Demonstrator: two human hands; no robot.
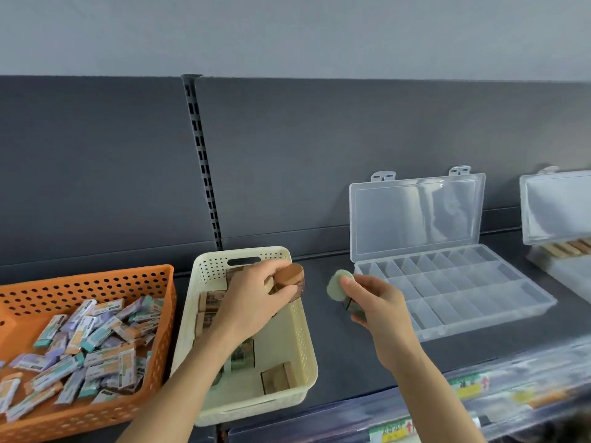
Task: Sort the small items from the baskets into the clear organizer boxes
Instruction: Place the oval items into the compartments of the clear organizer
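A cream perforated basket (297, 340) stands on the shelf with several small wooden stamps in it. Above its right rim my left hand (256, 298) grips a round brown wooden stamp (289, 275). My right hand (371, 302) hovers between the basket and the clear organizer box (447, 295), holding a small stamp with a pale green round face (338, 284). The box's lid is up and its compartments look empty.
An orange basket (96, 276) full of small wrapped packs sits at the left. A second clear organizer box (559, 219), lid up, with wooden pieces inside stands at the far right. The shelf's front edge carries price labels (467, 386). A dark back panel rises behind everything.
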